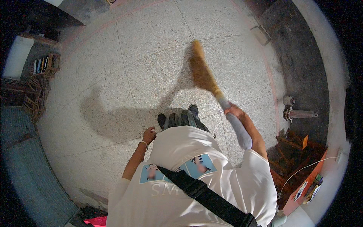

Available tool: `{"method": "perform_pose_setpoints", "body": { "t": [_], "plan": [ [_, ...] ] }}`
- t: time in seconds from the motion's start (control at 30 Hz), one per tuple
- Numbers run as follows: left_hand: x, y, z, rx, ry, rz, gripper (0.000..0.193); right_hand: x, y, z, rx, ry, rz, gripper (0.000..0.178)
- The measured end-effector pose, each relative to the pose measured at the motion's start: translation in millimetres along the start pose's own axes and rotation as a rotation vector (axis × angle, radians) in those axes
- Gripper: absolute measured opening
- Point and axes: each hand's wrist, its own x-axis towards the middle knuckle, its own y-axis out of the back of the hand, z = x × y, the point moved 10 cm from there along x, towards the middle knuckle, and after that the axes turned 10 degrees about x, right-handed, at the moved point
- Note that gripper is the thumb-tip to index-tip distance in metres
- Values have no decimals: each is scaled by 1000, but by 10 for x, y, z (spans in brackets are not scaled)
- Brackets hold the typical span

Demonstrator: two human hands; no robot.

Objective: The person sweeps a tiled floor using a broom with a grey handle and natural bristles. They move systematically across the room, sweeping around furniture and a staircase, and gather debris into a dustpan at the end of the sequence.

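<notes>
A straw broom [203, 73] with a grey-wrapped handle stretches out ahead of me to the right, its yellow-brown bristles slightly blurred. My right hand [235, 110] is closed round the upper part of that handle, whose end points back toward my right elbow. The bristle head is over or on the speckled floor [151, 72]; I cannot tell whether it touches. Down at my left side hangs my left hand [149, 135], its fingers loosely bent and apart, with nothing visible in it and a bracelet on the wrist. My feet [193, 109] are just ahead of my body.
Wooden racks [45, 66] line the left, with books or similar items on one. A blue-grey corrugated surface [22, 166] is at lower left. Along the right wall are a small can [289, 100], a wrapped long object [302, 114], a brown wooden rack [291, 149] and a white cord [302, 166].
</notes>
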Motion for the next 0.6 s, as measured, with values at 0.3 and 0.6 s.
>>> {"method": "perform_pose_setpoints", "body": {
  "t": [0.3,0.6],
  "plan": [
    [50,-93,-178,195,-245,147,42,-75,232,-463,-1,131,229,80],
    [28,-118,118,44,56,-33,42,23,-909,-305,-94,79,-102,84]
  ]
}}
